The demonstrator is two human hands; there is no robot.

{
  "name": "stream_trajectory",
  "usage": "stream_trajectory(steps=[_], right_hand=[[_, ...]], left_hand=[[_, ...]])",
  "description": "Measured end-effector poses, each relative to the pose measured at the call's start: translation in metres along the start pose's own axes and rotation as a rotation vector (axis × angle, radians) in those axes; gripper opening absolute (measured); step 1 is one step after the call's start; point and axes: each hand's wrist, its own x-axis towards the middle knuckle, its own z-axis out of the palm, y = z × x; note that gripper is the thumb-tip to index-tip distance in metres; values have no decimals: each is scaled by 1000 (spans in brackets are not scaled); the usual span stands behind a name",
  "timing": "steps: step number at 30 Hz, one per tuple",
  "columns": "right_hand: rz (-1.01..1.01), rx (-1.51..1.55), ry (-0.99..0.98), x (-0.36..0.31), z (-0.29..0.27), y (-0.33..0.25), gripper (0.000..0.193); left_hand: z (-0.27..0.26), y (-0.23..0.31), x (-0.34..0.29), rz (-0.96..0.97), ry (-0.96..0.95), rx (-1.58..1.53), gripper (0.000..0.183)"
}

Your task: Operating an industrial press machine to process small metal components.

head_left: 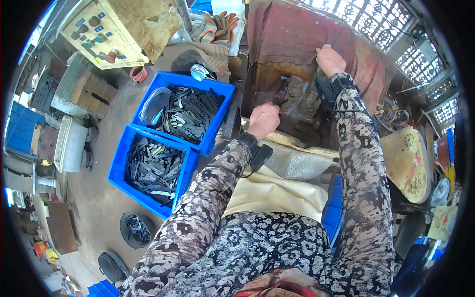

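My left hand (263, 120) is closed at the front left of a wet, brown machine basin (311, 133). A small dark tip shows beside its fingers, but what they hold is too small to make out. Higher and to the right, my right hand (330, 60) has its fingers curled together against a reddish-brown cloth (302, 34) draped over the machine. Whether it grips the cloth or something else is hidden. Between the hands, inside the basin, is a wet, light-coloured block (295, 89).
Left of the basin, two blue crates (217, 143) hold many thin dark metal pieces (190, 111). A round dark bucket (136, 230) stands on the floor nearby. At upper left is a cream control box (94, 37) with knobs; gloves (225, 24) lie behind the crates. A stained cream panel (408, 163) stands right.
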Motion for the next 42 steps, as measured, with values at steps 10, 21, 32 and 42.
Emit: stream_trajectory(steps=[10, 21, 32, 42], right_hand=[[-174, -4, 271, -134, -16, 12, 35], [-271, 167, 200, -320, 17, 29, 21], [-299, 195, 28, -344, 24, 26, 23], [-37, 503, -161, -297, 18, 58, 35]], left_hand=[[-3, -2, 1, -6, 92, -161, 29], [18, -3, 39, 256, 68, 23, 26], [49, -31, 52, 448, -243, 286, 14], [9, -5, 40, 311, -217, 221, 21]])
